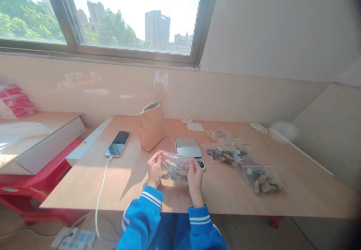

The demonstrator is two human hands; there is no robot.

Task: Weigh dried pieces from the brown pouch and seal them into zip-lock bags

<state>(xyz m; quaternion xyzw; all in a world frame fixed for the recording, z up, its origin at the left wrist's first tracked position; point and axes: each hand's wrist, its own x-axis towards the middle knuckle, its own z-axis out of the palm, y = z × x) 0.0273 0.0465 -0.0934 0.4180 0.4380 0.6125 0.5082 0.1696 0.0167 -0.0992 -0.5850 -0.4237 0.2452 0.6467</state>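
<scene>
Between my two hands a clear zip bag (175, 167) with dark dried pieces inside is stretched over the table. My left hand (154, 168) pinches its top left corner, and my right hand (195, 173) grips the right end of its edge. Just behind the bag lies a small kitchen scale (188, 147), its display partly covered by my right hand. An open brown paper bag (152, 125) stands upright beyond my left hand. Several more zip bags lie to the right, one with dark pieces (221, 154) and one with tan chunks (264, 184).
A phone (118, 144) on a white cable (102, 189) lies on the table (84, 189) at left. White paper (195, 126) rests at the back. A red stool (42, 186) and a box (50, 144) stand to the left, with a power strip (75, 238) on the floor.
</scene>
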